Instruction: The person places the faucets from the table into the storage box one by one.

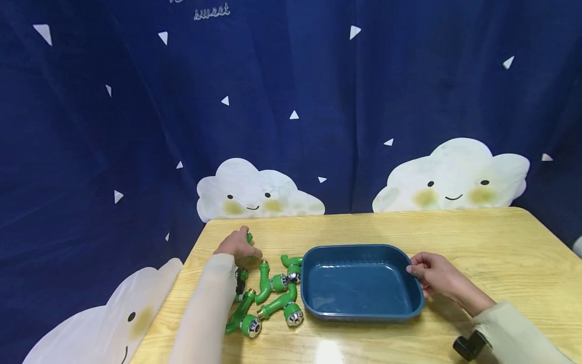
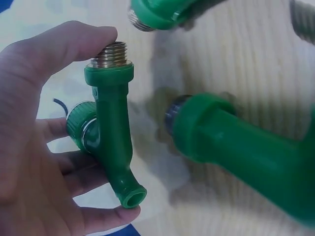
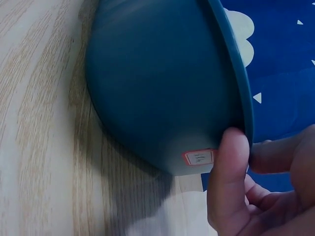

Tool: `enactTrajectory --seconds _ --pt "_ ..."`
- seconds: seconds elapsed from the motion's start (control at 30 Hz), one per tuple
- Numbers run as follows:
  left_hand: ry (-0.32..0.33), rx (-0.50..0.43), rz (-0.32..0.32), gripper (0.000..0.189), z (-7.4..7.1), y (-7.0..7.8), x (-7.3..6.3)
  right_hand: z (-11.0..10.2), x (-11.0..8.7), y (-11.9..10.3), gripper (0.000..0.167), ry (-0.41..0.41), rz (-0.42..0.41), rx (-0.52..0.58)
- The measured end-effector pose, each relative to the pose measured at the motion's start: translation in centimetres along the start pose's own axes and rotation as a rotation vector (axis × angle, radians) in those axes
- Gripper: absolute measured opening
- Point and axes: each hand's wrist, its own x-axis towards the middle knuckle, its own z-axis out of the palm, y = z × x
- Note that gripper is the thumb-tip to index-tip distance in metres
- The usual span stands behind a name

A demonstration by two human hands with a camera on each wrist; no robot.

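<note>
My left hand [image 1: 237, 244] is at the far left of the table and holds a green tap [image 2: 113, 113]. In the left wrist view the thumb presses on its brass threaded end, the little finger touches the spout, and the other fingers lie behind the body. My right hand [image 1: 438, 278] pinches the right rim of a dark blue plastic basin [image 1: 359, 288], thumb on one side and fingers on the other. No taps lie inside the basin. A small red-edged label [image 3: 199, 157] shows on its outer wall beside the fingers.
Several more green taps lie on the wooden table between my left forearm and the basin, among them a tap [image 1: 264, 283] and a tap [image 1: 291, 306] with chrome fittings. My left sleeve [image 1: 204, 303] hides part of the group. Behind the table hangs a blue curtain [image 1: 282, 65] with clouds.
</note>
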Motion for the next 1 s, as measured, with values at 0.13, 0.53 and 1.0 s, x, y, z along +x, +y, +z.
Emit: enactTrajectory --seconds 0.13,0.53,1.0 --pt "0.017 0.005 0.010 0.099 -0.5 0.7 -0.2 0.0 0.0 0.0 0.024 -0.001 0.007 0.003" --pt "0.136 0.138 0.223 0.101 -1.6 4.0 -0.7 -0.2 0.2 0.1 0.023 -0.045 0.002 0.028" --pt "0.130 0.259 0.417 0.098 -1.9 9.8 -3.2 -0.3 0.1 -0.1 0.022 -0.061 -0.011 0.028"
